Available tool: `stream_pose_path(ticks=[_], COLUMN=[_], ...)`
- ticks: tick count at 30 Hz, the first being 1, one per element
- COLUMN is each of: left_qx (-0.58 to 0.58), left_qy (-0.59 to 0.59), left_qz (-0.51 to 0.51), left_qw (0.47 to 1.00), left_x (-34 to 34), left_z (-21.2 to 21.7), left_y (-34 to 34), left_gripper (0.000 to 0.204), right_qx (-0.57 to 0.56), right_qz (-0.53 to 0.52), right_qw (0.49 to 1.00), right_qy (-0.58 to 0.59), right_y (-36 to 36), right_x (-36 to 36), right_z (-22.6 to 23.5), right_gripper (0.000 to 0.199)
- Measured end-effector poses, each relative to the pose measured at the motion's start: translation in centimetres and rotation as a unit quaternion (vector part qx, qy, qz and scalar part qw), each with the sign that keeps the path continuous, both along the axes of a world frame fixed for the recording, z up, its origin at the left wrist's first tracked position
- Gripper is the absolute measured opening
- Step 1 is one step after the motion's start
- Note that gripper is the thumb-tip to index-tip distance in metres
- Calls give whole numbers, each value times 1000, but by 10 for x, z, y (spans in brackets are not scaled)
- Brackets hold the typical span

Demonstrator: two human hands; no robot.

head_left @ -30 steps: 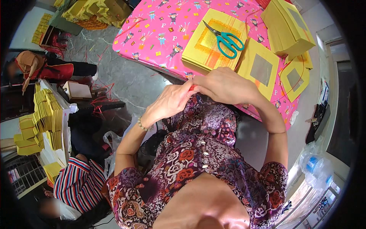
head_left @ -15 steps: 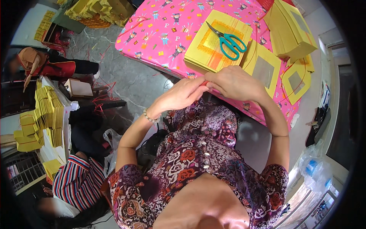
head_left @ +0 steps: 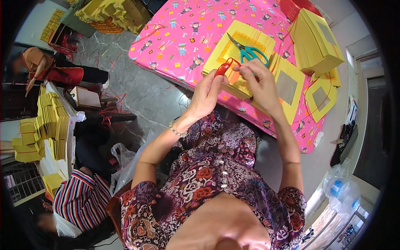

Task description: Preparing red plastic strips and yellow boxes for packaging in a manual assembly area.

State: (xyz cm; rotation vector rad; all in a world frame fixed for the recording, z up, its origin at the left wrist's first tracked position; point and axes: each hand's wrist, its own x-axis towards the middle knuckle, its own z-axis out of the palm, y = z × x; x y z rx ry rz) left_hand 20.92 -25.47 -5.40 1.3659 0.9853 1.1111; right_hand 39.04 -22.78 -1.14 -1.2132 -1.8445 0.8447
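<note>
My left hand (head_left: 206, 95) is closed round a small bundle of red string (head_left: 223, 68), which sticks up past the fingertips. A loop of it runs across to my right hand (head_left: 260, 83), whose thumb and fingers pinch its end. Both hands are raised over the near edge of a stack of yellow card sheets (head_left: 214, 56) with an orange patterned panel on top. Scissors with teal handles (head_left: 255, 54) lie on that stack, blades pointing to the far left and partly parted. My right fingers overlap the near handle in this view.
A pink printed cloth (head_left: 175, 39) covers the table. At right are a yellow card with a grey window (head_left: 288, 83), a tall yellow stack (head_left: 310, 46) and another windowed piece (head_left: 321, 96). On the left, a person in stripes (head_left: 85, 200) sits by folded yellow cards (head_left: 54, 121).
My hands, previously together at the table edge, have lifted over the yellow stack and moved apart. The red string bundle now shows, with a loop drawn between them.
</note>
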Motion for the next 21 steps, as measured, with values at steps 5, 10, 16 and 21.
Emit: stream_pose_path(ticks=[5,10,16,21], left_qx=[55,59,74,110], left_qy=[37,32,19,-223], left_qz=[70,66,80,70], left_qw=[995,996,994,966], left_x=[21,31,38,29], left_z=[-8,-8,-12,22], left_y=[6,7,7,-1], left_gripper=[28,30,28,27], right_qx=[-35,9,-22,-32], right_qz=[-77,-93,-74,16], right_qw=[975,975,966,990], right_qy=[208,203,248,138], right_y=[-11,-13,-17,-34], right_x=[-31,-41,-42,-44], right_z=[-23,-33,-33,-36], right_gripper=[23,23,27,50])
